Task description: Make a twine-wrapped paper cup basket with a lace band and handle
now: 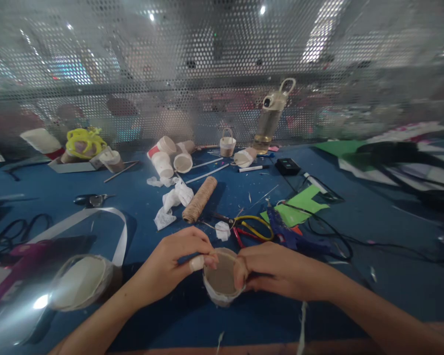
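Both my hands hold a small paper cup (221, 281) just above the blue table (373, 231), near its front edge. My left hand (177, 259) pinches the cup's left rim, and one of its fingertips wears a pale bandage. My right hand (266, 268) grips the right rim, thumb inside the cup. The cup's outside looks wrapped in pale material, its brown inside faces me. A spool of jute twine (200, 198) lies a little beyond my hands, beside crumpled white scraps (175, 199).
Scissors with red and yellow handles (249, 229) and a blue glue gun (290, 234) with black cables lie right of centre. Several paper cups (170, 158), a tiny basket (227, 144) and a water bottle (270, 118) stand before a perforated metal screen. A wrapped cup (81, 281) sits at the left.
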Tool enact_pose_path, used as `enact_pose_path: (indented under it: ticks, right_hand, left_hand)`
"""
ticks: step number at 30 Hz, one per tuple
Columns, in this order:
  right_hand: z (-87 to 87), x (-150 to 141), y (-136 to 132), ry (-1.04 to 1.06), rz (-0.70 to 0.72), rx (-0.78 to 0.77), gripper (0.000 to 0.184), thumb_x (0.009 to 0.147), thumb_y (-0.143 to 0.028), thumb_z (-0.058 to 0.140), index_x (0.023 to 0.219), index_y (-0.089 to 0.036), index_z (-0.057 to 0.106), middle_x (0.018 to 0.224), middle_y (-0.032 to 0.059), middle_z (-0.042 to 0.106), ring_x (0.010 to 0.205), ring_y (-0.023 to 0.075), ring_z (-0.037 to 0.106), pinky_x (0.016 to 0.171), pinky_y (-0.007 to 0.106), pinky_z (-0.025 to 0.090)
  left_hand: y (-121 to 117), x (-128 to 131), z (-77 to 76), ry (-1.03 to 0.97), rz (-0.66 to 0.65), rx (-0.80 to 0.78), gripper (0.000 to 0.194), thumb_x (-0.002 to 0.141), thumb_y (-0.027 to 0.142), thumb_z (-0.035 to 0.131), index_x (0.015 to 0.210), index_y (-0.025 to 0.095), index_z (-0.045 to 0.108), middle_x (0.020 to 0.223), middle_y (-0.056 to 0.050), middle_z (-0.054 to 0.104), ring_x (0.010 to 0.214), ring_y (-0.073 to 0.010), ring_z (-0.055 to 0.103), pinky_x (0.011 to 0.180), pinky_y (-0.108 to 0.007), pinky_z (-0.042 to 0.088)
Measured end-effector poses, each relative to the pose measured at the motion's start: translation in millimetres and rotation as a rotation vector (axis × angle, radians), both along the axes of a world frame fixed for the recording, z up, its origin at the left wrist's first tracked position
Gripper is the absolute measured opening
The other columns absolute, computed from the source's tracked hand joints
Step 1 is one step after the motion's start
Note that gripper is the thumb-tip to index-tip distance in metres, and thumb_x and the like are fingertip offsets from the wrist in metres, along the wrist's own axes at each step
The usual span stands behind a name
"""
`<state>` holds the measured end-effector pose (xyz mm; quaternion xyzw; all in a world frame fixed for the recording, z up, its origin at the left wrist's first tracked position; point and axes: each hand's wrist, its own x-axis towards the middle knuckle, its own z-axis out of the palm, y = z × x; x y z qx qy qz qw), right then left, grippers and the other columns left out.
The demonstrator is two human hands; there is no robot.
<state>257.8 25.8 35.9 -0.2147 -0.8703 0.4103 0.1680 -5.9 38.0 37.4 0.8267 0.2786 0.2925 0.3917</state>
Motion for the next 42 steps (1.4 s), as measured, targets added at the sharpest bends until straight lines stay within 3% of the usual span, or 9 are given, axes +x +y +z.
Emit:
enact_pose_path:
  ticks: [6, 13, 17, 24, 32, 36, 39, 42]
  right_hand:
    - [-3.1, -0.1, -0.5, 0.005, -0.035, -0.026, 0.005, 0.095, -0.014, 0.064, 0.096, -0.016, 0.069, 0.09, 0.0017, 0.067, 0.086, 0.011, 0.064, 0.079, 0.016, 0.045]
    - [-6.8, 1.5, 1.3, 0.036, 0.012, -0.012, 0.008, 0.096, -0.015, 0.061, 0.098, -0.016, 0.068, 0.093, 0.0042, 0.071, 0.092, 0.0135, 0.066, 0.083, 0.021, 0.048]
    - [-8.3, 2.0, 3.1, 0.041, 0.034, 0.001, 0.01, 0.097, -0.018, 0.059, 0.097, -0.017, 0.069, 0.093, 0.0048, 0.072, 0.091, 0.0145, 0.066, 0.083, 0.024, 0.049]
    - [-7.9, 2.2, 3.2, 0.071, 0.061, 0.042, 0.009, 0.096, -0.013, 0.061, 0.097, -0.014, 0.07, 0.09, 0.0056, 0.071, 0.089, 0.014, 0.065, 0.083, 0.021, 0.048]
    - [-6.9, 3.3, 3.5, 0.077, 0.054, 0.059, 0.013, 0.098, -0.017, 0.058, 0.097, -0.015, 0.07, 0.094, 0.0083, 0.071, 0.093, 0.0153, 0.066, 0.084, 0.023, 0.05]
    - [-5.1, 6.1, 3.8, 0.132, 0.066, 0.004, 0.013, 0.097, -0.022, 0.059, 0.096, -0.013, 0.069, 0.09, 0.0087, 0.07, 0.089, 0.0164, 0.066, 0.081, 0.026, 0.051]
    - [-5.1, 8.1, 4.2, 0.197, 0.043, -0.06, 0.028, 0.099, -0.039, 0.057, 0.1, -0.013, 0.068, 0.091, 0.0089, 0.07, 0.085, 0.0167, 0.066, 0.079, 0.028, 0.051]
    - [-6.8, 8.9, 4.7, 0.206, 0.014, -0.102, 0.035, 0.105, -0.038, 0.044, 0.103, -0.012, 0.068, 0.09, 0.0085, 0.071, 0.081, 0.0143, 0.067, 0.077, 0.027, 0.051]
  left_hand:
    - [0.8, 1.2, 0.4, 0.001, 0.005, 0.071, 0.015, 0.097, 0.023, 0.061, 0.086, 0.018, 0.07, 0.086, -0.002, 0.071, 0.092, -0.0154, 0.061, 0.083, -0.024, 0.048]
    - [2.8, -2.2, -3.0, 0.09, -0.128, 0.2, 0.014, 0.1, 0.02, 0.054, 0.091, 0.017, 0.064, 0.082, -0.003, 0.065, 0.087, -0.0172, 0.053, 0.088, -0.034, 0.047]
    - [3.7, -2.5, -1.9, 0.113, -0.161, 0.267, 0.014, 0.101, 0.02, 0.051, 0.092, 0.017, 0.061, 0.099, -0.007, 0.064, 0.098, -0.0196, 0.053, 0.096, -0.038, 0.044]
    - [4.0, -0.9, 0.7, 0.197, -0.202, 0.231, 0.02, 0.103, 0.022, 0.043, 0.095, 0.017, 0.061, 0.124, -0.01, 0.057, 0.119, -0.023, 0.049, 0.105, -0.038, 0.04]
    - [7.1, -5.3, -1.6, 0.289, -0.258, 0.232, 0.037, 0.105, 0.042, 0.038, 0.097, 0.017, 0.064, 0.126, -0.012, 0.059, 0.114, -0.0251, 0.055, 0.098, -0.038, 0.045]
    - [7.8, -6.4, -1.4, 0.322, -0.277, 0.234, 0.038, 0.106, 0.039, 0.034, 0.097, 0.017, 0.064, 0.125, -0.013, 0.061, 0.113, -0.0253, 0.057, 0.096, -0.037, 0.046]
    - [6.9, -5.8, -0.5, 0.341, -0.268, 0.247, 0.039, 0.106, 0.038, 0.033, 0.095, 0.017, 0.064, 0.125, -0.012, 0.062, 0.11, -0.025, 0.059, 0.093, -0.036, 0.048]
    - [6.4, -5.1, -0.9, 0.353, -0.264, 0.277, 0.041, 0.106, 0.04, 0.032, 0.096, 0.017, 0.065, 0.125, -0.013, 0.062, 0.109, -0.0249, 0.06, 0.092, -0.036, 0.048]
